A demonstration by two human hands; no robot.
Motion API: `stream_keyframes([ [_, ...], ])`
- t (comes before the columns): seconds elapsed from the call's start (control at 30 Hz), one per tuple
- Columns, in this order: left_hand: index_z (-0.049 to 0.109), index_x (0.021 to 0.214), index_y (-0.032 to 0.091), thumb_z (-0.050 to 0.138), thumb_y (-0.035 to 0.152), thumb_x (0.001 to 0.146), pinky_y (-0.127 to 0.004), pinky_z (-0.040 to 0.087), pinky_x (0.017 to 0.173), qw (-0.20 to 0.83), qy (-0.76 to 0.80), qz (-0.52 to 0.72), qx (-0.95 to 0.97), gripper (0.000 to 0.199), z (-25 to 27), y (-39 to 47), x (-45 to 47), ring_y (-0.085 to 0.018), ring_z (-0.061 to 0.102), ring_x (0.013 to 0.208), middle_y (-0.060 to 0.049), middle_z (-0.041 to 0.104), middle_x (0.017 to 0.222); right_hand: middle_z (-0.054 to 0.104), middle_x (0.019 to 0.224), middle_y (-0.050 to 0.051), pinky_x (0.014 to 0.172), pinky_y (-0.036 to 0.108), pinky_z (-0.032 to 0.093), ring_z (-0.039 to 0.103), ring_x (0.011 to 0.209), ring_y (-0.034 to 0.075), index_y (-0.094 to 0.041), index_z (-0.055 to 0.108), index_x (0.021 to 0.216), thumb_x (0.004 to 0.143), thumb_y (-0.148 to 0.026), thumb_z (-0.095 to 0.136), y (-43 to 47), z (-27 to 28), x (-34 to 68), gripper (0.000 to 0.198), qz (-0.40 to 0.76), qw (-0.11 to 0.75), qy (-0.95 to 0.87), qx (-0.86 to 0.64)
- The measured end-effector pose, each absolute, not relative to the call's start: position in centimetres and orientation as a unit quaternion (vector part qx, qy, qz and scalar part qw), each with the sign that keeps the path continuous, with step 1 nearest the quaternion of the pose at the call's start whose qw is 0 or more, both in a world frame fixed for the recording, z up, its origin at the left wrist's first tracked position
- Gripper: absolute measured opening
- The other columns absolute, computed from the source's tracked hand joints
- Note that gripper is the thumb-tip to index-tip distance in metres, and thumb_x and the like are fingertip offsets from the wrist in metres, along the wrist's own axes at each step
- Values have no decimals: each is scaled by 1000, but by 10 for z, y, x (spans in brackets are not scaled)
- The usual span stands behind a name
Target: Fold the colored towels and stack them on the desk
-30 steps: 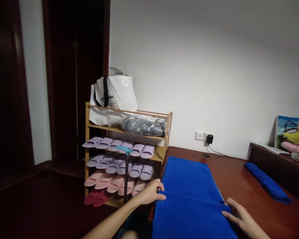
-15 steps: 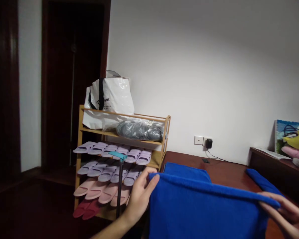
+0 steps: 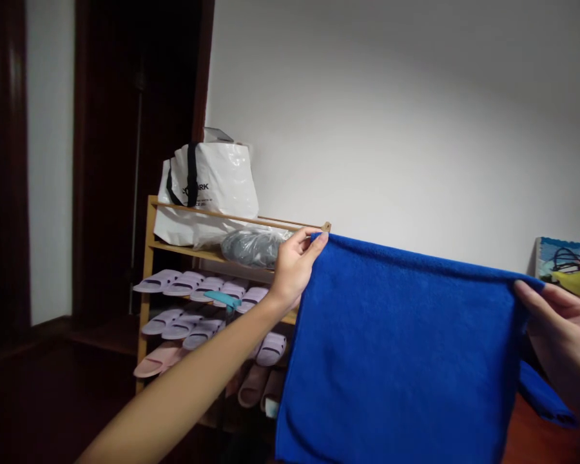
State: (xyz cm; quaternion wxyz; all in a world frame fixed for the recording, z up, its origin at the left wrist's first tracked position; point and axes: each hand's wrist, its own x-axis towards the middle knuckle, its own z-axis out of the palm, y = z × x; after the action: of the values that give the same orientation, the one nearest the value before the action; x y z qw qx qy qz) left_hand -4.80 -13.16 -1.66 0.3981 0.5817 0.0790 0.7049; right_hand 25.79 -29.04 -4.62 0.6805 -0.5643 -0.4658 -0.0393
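While one blue towel hangs spread, two hands, left and right, pinch its top corners.

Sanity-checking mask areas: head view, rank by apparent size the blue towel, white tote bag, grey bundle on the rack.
1. blue towel, though nearest the camera
2. white tote bag
3. grey bundle, partly hidden by the left hand

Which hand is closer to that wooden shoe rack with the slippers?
The left. The left hand pinches the blue towel's top corner right in front of the shoe rack. The right hand holds the opposite corner, far off to the rack's right.
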Motion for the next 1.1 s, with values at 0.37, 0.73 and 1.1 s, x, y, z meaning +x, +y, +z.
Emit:
stream_keyframes([
  [0.37, 64, 69, 13, 74, 41, 65, -20, 37, 49, 406, 242, 639, 607, 30, -84, -2, 5, -11, 52, 54, 1, 59, 59, 62, 75, 4, 53, 22, 41, 53, 64, 11, -14, 63, 76, 46, -55, 77, -136, -105, 320, 53, 169, 689, -406, -576],
  [0.73, 60, 101, 13, 55, 33, 92, -34, 52, 71, 307, 420, 492, 698, 23, -156, 87, 48, -17, 62, 80, -5, 63, 95, 53, 56, 1, 49, 27, 42, 49, 52, 12, -15, 59, 70, 51, -74, 60, -47, -200, 359, 61, 137, 600, -432, -659],
  [1.1, 38, 140, 26, 42, 55, 87, -52, 12, 109, 118, 378, 168, 903, 60, -253, 43, 61, -28, 20, 138, -6, 28, 151, 40, 142, 1, 110, 51, 17, 30, 134, 26, -33, 50, 130, 74, -72, 41, -47, -293, 289, 69, 44, 284, -641, -711],
])
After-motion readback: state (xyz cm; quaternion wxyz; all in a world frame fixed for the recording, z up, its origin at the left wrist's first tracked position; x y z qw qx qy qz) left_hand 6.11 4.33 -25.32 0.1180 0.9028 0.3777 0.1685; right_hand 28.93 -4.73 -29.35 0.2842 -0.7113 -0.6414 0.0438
